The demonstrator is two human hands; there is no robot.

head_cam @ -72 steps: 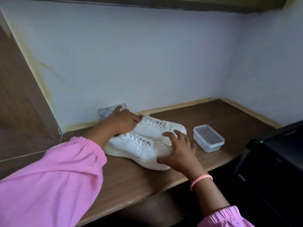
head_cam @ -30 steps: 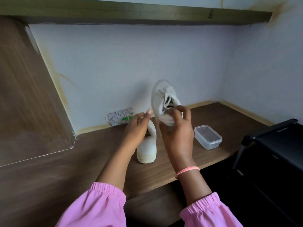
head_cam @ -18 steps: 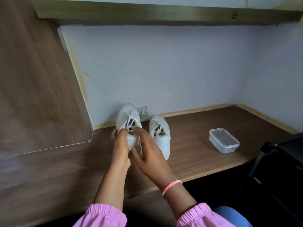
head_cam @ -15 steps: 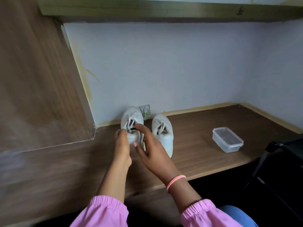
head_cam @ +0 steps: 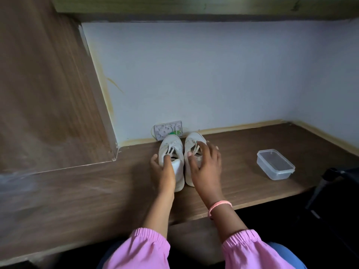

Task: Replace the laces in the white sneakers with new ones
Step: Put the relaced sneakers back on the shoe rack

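Note:
Two white sneakers stand side by side on the wooden desk (head_cam: pixel 242 183), toes toward the wall, white laces threaded. My left hand (head_cam: pixel 164 173) grips the heel end of the left sneaker (head_cam: pixel 172 146), thumb on its outer side and a finger at the opening. With its fingers spread, my right hand (head_cam: pixel 206 164) lies over the right sneaker (head_cam: pixel 191 140), covering the back half. A small white packet with a green mark (head_cam: pixel 168 130) leans on the wall just behind the toes.
A clear lidded plastic box (head_cam: pixel 275 164) sits on the desk to the right. A black frame (head_cam: pixel 338 193) stands off the desk's right front edge. A wooden side panel (head_cam: pixel 48 90) rises on the left, and a shelf (head_cam: pixel 194 8) runs overhead.
The left sneaker, held in both hands before, now stands on the desk beside the other. My right hand has shifted from it onto the right sneaker. My left hand stays on the left sneaker.

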